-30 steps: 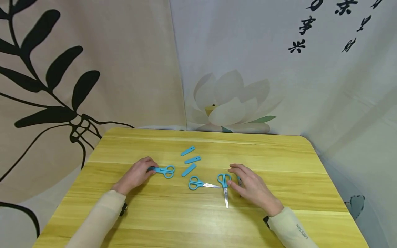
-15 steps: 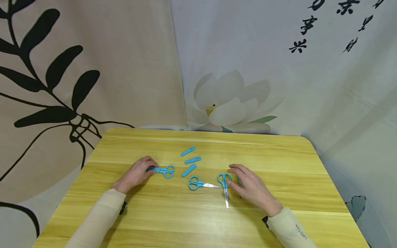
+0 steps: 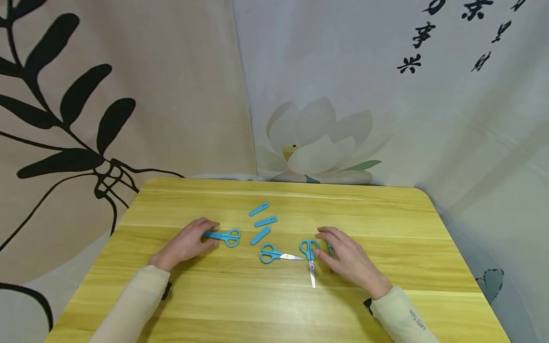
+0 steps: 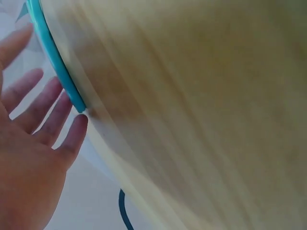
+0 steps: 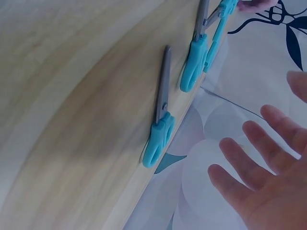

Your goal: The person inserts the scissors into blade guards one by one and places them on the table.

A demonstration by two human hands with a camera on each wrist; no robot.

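Note:
In the head view, my left hand (image 3: 186,244) lies beside a pair of blue scissors (image 3: 229,237) whose blades sit inside a blue cover (image 3: 211,235). The left wrist view shows these fingers (image 4: 48,115) spread apart, close along the cover's blue edge (image 4: 57,62). My right hand (image 3: 349,257), fingers loosely extended, hovers over bare-bladed scissors (image 3: 330,250) that it partly hides. Just left of it, another pair of scissors (image 3: 311,267) points toward me. A third bare pair, the middle scissors (image 3: 279,255), lies with its tip toward those blades.
Three loose blue blade covers (image 3: 259,209) lie in a slanting row behind the scissors. The wooden table (image 3: 240,305) has its far edge against a printed curtain (image 3: 193,95) with a plant and a lotus.
The left fingers, earlier closed over the covered end of the scissors, have parted and drawn back slightly, exposing more of the cover. The right hand and the other scissors have stayed in place.

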